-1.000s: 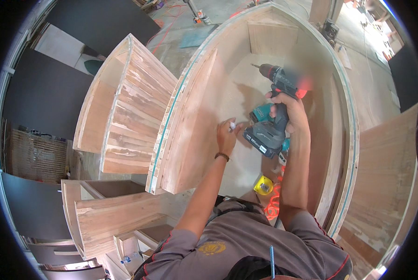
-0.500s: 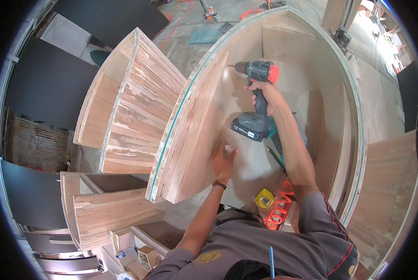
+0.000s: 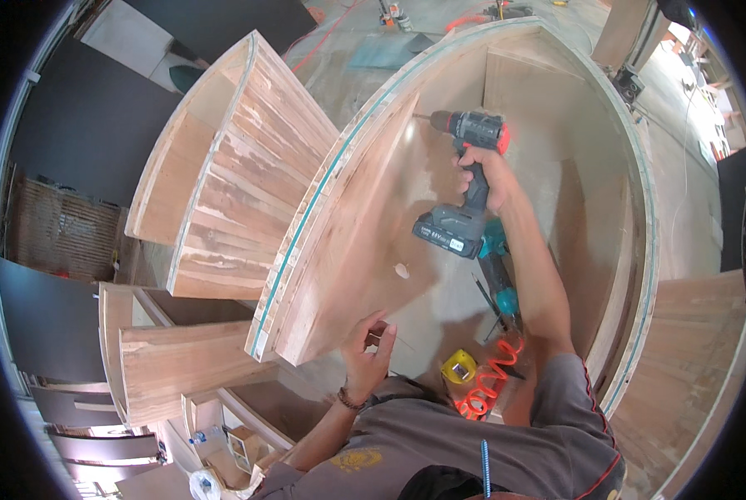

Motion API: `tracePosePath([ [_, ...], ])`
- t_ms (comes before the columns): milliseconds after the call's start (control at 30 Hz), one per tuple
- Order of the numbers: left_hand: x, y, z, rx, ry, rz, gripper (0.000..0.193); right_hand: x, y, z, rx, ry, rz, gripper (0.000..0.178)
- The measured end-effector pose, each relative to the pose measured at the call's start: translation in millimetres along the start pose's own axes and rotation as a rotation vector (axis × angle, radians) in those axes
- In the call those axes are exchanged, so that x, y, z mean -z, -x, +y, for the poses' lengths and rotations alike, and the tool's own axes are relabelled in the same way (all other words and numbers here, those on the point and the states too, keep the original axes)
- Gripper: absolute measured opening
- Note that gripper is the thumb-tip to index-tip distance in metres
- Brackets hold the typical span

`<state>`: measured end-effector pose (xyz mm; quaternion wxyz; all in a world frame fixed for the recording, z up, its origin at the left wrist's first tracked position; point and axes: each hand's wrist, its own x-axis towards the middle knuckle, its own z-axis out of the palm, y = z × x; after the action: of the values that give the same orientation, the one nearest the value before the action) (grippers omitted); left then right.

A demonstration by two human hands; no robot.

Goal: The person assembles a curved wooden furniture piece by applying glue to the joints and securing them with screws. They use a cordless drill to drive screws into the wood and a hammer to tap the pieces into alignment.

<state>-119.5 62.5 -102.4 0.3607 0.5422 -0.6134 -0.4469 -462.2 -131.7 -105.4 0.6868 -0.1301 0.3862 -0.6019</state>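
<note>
My right hand (image 3: 491, 173) grips the handle of a dark grey cordless drill (image 3: 466, 221) with a red rear cap. Its bit points left at the upper part of an upright wooden panel (image 3: 360, 212), the tip against or very near the wood. My left hand (image 3: 368, 354) is low beside the near end of this panel, fingers curled in toward the thumb. Whatever those fingers may hold is too small to make out. Both hands are inside a curved, pointed wooden frame (image 3: 637, 196). A small pale piece (image 3: 402, 270) lies between the panel and the drill.
Below the drill lies a teal and black power tool (image 3: 498, 279). Closer to me are a yellow tape measure (image 3: 459, 367) and a coiled orange hose (image 3: 491, 387). Slatted curved wooden pieces (image 3: 244, 187) and a wooden box section (image 3: 189, 367) stand outside the frame at left.
My left hand has drawn back toward me from the panel's lower face, and its fingers have curled. The drill stays at the same spot on the panel while the view shifts slightly.
</note>
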Motion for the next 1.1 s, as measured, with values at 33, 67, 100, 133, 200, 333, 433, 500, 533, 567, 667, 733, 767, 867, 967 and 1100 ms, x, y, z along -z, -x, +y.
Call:
tracePosePath([
  [33,3.8,5.7,14.1,0.024,0.081,-0.021,0.03,1.5,-1.4,-0.2,-0.008,0.016,-0.003,0.029],
  [67,6.0,7.2,31.0,0.037,0.158,-0.04,0.029,0.1,-0.5,-3.3,-0.015,0.016,-0.002,0.028],
  [100,7.7,8.9,49.1,-0.04,0.242,-0.058,0.027,-3.3,1.8,-6.3,-0.021,0.018,-0.002,0.028],
  [133,9.7,10.5,70.5,-0.116,0.32,-0.08,0.026,-5.4,4.9,-8.5,-0.027,0.013,0.002,0.028],
  [200,14.4,7.9,103.7,-0.308,0.423,-0.163,0.024,-9.4,6.7,-10.7,-0.005,0.1,0.035,0.028],
  [333,15.4,3.3,164.6,-0.63,0.529,-0.273,0.02,-12.9,6.1,-9.3,-0.02,0.071,0.032,0.028],
  [433,4.6,-0.8,193.4,-0.885,0.501,-0.257,0.026,-3.3,6.0,-7.6,-0.13,0.132,0.005,0.03],
  [500,-5.2,-0.1,211.0,-1.025,0.453,-0.107,0.023,-17.2,17.6,0.6,0.019,0.14,0.036,0.03],
  [533,-17.2,3.3,222.3,-1.055,0.451,0.025,0.015,-21.6,28.1,3.8,0.092,0.142,0.058,0.03],
  [567,-14.0,0.6,227.4,-1.117,0.404,0.035,0.01,-24.8,36.9,5.0,0.102,0.142,0.06,0.03],
  [667,11.3,-12.1,234.8,-1.296,0.256,-0.137,0.01,-28.2,63.0,-1.8,0.166,0.135,0.086,0.032],
  [733,14.4,-3.3,228.6,-1.287,0.281,-0.181,0.014,-32.7,78.4,-6.4,0.23,0.124,0.11,0.033],
  [767,14.8,-1.8,225.5,-1.278,0.285,-0.167,0.015,-35.7,84.9,-9.1,0.247,0.12,0.114,0.034],
  [867,17.5,-5.1,219.3,-1.302,0.216,-0.12,0.023,-46.4,102.1,-16.2,0.293,0.107,0.115,0.037],
  [967,15.4,-8.4,195.9,-0.902,0.228,-0.166,0.025,-51.0,117.3,-23.7,0.338,0.096,0.1,0.038],
  [1100,-11.0,-88.5,165.3,-0.221,0.435,-0.238,0.025,-49.1,125.2,-19.4,0.328,0.076,0.071,0.037],
])
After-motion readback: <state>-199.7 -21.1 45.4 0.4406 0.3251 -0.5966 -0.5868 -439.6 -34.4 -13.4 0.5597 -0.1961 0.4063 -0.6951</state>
